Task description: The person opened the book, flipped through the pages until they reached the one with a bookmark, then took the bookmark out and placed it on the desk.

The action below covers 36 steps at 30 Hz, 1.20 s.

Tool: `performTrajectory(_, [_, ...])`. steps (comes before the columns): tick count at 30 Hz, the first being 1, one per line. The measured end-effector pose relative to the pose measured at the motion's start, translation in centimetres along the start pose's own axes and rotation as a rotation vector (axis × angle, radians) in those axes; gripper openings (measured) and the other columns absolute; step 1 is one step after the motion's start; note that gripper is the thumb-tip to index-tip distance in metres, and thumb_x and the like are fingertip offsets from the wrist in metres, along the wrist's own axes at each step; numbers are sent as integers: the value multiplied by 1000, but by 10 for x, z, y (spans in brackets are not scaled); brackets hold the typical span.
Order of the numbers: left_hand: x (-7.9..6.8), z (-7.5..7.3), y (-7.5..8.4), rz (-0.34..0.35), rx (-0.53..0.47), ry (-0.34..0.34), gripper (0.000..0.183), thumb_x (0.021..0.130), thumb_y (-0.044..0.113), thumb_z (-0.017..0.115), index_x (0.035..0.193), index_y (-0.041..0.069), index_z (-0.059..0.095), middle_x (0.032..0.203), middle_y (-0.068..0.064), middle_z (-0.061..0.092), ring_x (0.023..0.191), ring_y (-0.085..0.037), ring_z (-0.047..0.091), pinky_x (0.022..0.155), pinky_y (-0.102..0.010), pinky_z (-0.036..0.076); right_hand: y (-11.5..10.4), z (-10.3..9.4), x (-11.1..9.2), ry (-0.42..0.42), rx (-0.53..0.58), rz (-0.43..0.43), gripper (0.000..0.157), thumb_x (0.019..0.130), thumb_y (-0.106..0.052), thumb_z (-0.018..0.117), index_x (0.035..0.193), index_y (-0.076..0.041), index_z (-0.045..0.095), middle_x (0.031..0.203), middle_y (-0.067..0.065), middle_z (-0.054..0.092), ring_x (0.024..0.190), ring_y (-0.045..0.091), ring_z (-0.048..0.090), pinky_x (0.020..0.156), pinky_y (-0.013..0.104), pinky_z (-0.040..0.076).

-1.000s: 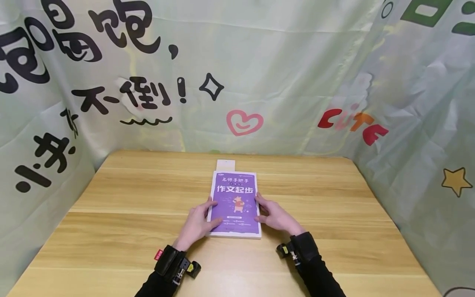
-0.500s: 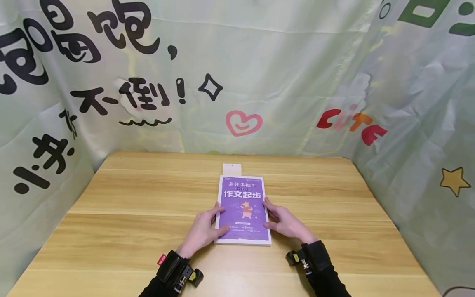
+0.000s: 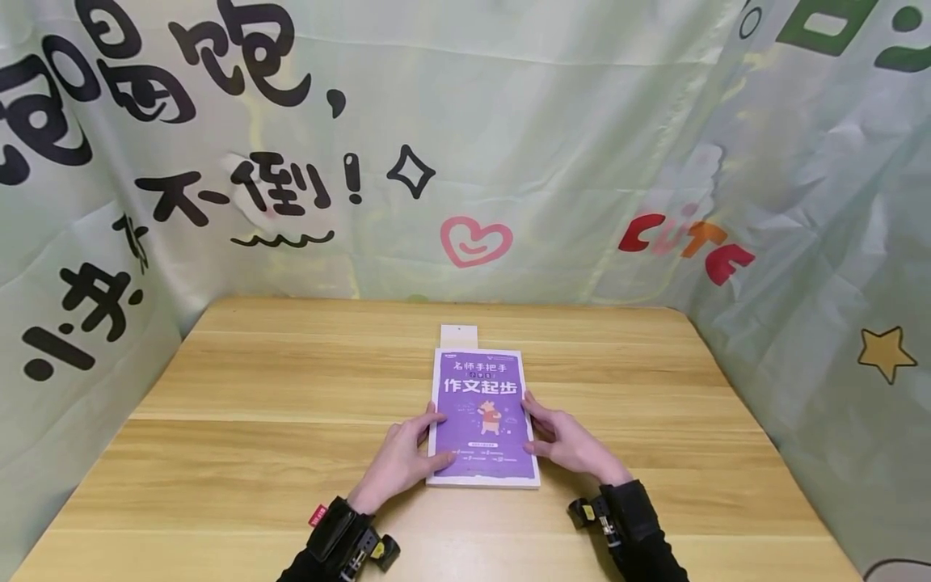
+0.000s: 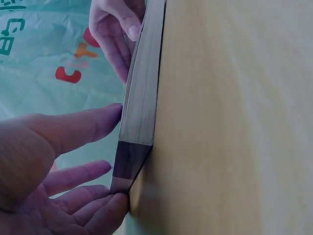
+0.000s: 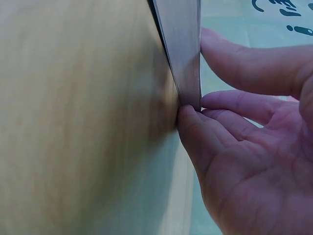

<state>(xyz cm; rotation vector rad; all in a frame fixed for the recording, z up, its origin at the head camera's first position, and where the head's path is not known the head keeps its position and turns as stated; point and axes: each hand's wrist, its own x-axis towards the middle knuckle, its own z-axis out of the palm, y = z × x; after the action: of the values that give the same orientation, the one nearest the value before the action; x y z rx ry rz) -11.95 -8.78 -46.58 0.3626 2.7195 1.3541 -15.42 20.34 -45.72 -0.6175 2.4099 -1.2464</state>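
A thick paperback book (image 3: 483,420) with a purple cover and a small pig-like figure lies face up near the middle of the table. My left hand (image 3: 396,462) holds its left side, thumb on the cover and fingers along the spine. On the opposite side my right hand (image 3: 575,443) grips the edge, thumb over the cover. In the right wrist view, a fingertip (image 5: 187,111) sits at the book's bottom corner. A white rectangular piece (image 3: 458,336) with a small hole juts out past the book's far edge; the rest of it is hidden.
The wooden table (image 3: 291,364) extends around the book on all sides. A pale green printed curtain (image 3: 567,145) hangs behind and beside it. A dark cable-like curve (image 3: 898,561) shows at the lower right corner.
Both hands have shifted the book rightward and nearer to me across the table. The white piece has moved along with it. The hold on both sides stays the same.
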Motion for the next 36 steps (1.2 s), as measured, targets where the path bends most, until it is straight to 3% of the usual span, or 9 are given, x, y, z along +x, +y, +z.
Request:
performTrajectory(20, [2, 0, -4, 9, -59, -23, 64, 81, 18, 83, 135, -6, 57, 149, -35, 41, 130, -44, 56, 109, -47, 47, 3, -2, -1, -2, 26, -19, 76, 91, 1, 65, 151, 17, 21, 163, 32, 8, 149, 47, 26, 118, 47, 28])
performTrajectory(36, [1, -4, -6, 16, -157, -88, 68, 81, 12, 82, 138, -9, 52, 151, -38, 35, 136, -47, 48, 111, -46, 43, 4, -2, -2, -5, 39, -15, 77, 91, 1, 65, 152, 15, 21, 163, 31, 8, 149, 46, 24, 119, 46, 28])
